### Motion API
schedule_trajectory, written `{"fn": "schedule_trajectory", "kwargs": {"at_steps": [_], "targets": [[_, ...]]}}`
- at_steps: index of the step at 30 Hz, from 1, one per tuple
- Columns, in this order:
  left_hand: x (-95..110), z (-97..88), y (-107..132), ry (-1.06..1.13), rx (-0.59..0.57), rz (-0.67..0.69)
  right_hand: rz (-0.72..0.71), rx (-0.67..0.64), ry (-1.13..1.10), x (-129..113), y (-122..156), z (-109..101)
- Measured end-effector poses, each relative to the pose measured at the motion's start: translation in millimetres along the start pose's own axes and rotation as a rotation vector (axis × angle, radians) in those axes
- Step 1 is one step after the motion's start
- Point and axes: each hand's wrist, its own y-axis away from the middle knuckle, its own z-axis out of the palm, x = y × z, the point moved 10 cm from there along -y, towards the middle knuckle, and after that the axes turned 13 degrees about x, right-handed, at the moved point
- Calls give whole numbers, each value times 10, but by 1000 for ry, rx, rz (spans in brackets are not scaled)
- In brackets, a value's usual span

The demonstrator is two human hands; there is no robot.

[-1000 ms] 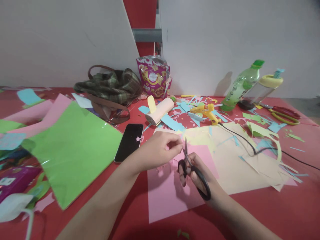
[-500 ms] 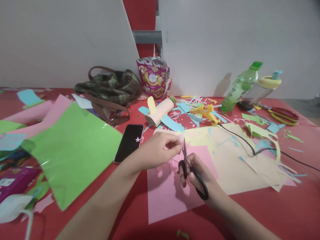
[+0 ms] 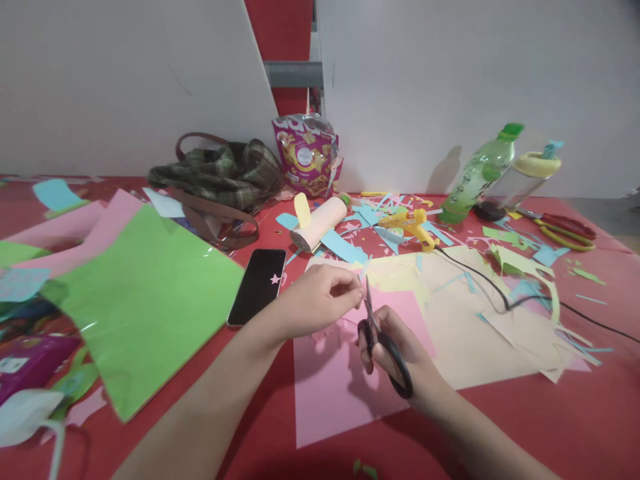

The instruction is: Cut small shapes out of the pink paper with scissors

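Note:
My left hand is pinched shut on a tiny pink paper scrap at its fingertips, too small to show clearly, right beside the blades. My right hand grips black-handled scissors, fingers through the loops, blades pointing up and nearly closed against that scrap. Both hands hover over a pink paper sheet lying on the red table. Small pink cuttings lie on the sheet under my hands.
A black phone with a pink star lies left of my hands, beside a green sheet. Behind are a cream sheet, yellow glue gun with black cord, paper roll, plaid bag, snack pouch, green bottle, red scissors.
Both hands shifted very slightly; the scissors tilted a little and edged up toward the pinched scrap. Nothing else moved.

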Motion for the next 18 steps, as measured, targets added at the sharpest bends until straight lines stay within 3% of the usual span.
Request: {"fn": "schedule_trajectory", "kwargs": {"at_steps": [18], "targets": [[-96, 78, -10, 54, 15, -44, 0, -16, -125, -18, 6, 4]]}}
